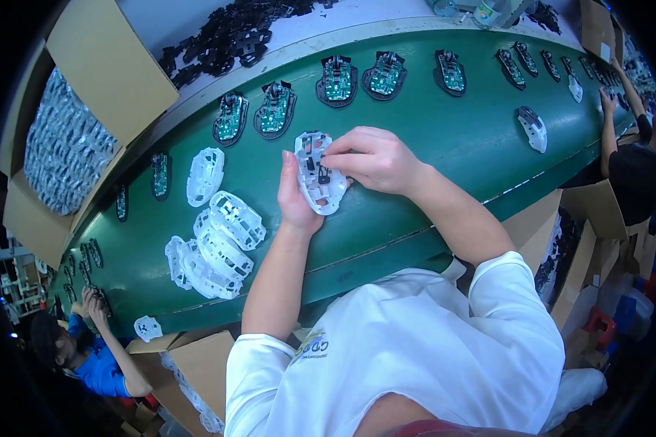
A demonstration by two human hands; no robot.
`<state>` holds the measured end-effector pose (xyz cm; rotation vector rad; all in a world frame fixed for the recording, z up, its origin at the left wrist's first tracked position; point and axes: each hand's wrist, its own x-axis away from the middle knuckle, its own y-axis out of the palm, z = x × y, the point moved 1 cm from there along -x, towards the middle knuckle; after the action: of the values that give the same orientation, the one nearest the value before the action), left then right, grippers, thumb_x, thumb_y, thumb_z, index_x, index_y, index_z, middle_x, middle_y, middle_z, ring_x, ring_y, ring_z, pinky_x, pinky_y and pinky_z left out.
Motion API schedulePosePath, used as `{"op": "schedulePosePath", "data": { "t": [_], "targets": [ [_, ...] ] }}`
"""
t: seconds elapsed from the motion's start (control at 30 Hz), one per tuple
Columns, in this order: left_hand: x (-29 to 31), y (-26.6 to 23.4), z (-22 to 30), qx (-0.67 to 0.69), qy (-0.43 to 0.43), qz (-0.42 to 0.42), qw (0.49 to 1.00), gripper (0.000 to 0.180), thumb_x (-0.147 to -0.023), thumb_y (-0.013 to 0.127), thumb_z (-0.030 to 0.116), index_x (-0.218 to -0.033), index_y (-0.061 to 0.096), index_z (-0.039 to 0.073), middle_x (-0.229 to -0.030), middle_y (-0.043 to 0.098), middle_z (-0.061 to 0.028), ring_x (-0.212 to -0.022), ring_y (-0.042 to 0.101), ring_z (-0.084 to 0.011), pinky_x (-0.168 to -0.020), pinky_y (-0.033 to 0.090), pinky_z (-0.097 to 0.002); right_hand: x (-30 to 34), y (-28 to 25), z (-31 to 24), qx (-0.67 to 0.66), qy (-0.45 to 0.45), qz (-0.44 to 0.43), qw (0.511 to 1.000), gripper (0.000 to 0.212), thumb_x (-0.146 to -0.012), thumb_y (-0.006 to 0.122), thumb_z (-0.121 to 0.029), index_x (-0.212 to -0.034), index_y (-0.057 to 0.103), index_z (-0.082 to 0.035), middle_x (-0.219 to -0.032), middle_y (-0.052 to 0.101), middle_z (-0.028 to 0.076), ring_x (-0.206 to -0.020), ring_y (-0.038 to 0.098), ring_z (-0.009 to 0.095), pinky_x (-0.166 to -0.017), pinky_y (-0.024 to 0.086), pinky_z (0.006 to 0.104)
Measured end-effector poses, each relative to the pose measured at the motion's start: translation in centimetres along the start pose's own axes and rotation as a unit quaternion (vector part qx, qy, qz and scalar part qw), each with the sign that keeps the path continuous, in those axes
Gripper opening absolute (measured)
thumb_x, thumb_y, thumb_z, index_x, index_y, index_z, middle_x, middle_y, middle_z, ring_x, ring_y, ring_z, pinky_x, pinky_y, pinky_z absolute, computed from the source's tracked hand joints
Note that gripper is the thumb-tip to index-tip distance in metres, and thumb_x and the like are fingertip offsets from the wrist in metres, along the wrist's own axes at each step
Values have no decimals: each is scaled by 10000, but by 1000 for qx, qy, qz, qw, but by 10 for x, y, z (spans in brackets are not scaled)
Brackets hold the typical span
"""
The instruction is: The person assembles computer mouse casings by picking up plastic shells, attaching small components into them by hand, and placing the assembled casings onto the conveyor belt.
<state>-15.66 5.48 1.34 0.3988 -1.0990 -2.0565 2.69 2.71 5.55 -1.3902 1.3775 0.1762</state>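
My left hand (297, 197) is closed round the edge of a white computer mouse shell (330, 200), held hollow side up above the green belt. Inside the shell sits a small black plastic part (323, 173). The fingers of my right hand (375, 160) are pinched together over the shell, beside that black part; whatever they grip is hidden. Left of my hands lies a loose pile of white mouse shells (222, 251), with a single white shell (205, 176) just beyond it. Mouse bases with green circuit boards (337, 81) stand in a row along the far side.
Black plastic parts (233, 36) are heaped on the far ledge. An open carton (116, 73) of wrapped pieces stands far left. A mouse with a grey-and-white shell (532, 130) lies on the belt (415, 146) at right. Co-workers (98, 357) sit at both ends.
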Motion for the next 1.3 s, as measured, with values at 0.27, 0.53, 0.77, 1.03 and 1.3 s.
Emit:
{"op": "schedulePosePath", "data": {
  "t": [0.27,0.53,0.77,1.03,1.3],
  "targets": [
    [1,3,-2,-36,-1,62,997,634,-1085,315,567,-1329,578,44,-1246,665,-111,-1138,657,-240,-977,528,-375,-3,9,-8,5,39,17,999,216,-731,768,-13,-942,769,-60,-935,713,71,-805,687,246,-692,558,358],
    [10,-5,2,-89,22,62,994,662,-1092,285,535,-1410,524,6,-1327,626,-147,-1222,616,-269,-1071,475,-410,3,24,-24,-19,200,61,978,177,-755,808,-31,-917,741,-56,-914,715,97,-776,674,267,-679,542,365],
    [7,2,7,-21,46,109,993,731,-1073,250,604,-1416,516,15,-1328,629,-173,-1188,635,-301,-1028,509,-431,1,24,-27,-99,180,0,979,176,-822,736,-24,-995,735,-57,-1151,616,140,-920,663,260,-749,571,364],
    [8,1,1,-58,86,42,994,748,-1068,220,610,-1553,368,61,-1332,616,-179,-1159,643,-315,-991,525,-447,7,43,-30,-495,426,30,756,642,-903,625,20,-1493,372,32,-1356,561,128,-1182,609,186,-1008,516,346],
    [9,-12,-2,-141,102,66,982,741,-1070,280,608,-1555,362,54,-1277,620,-141,-1143,625,-277,-1004,499,-440,11,53,-24,-555,472,19,685,526,-894,652,33,-1392,486,15,-1243,638,85,-1124,632,163,-974,531,335]
  ]
}}
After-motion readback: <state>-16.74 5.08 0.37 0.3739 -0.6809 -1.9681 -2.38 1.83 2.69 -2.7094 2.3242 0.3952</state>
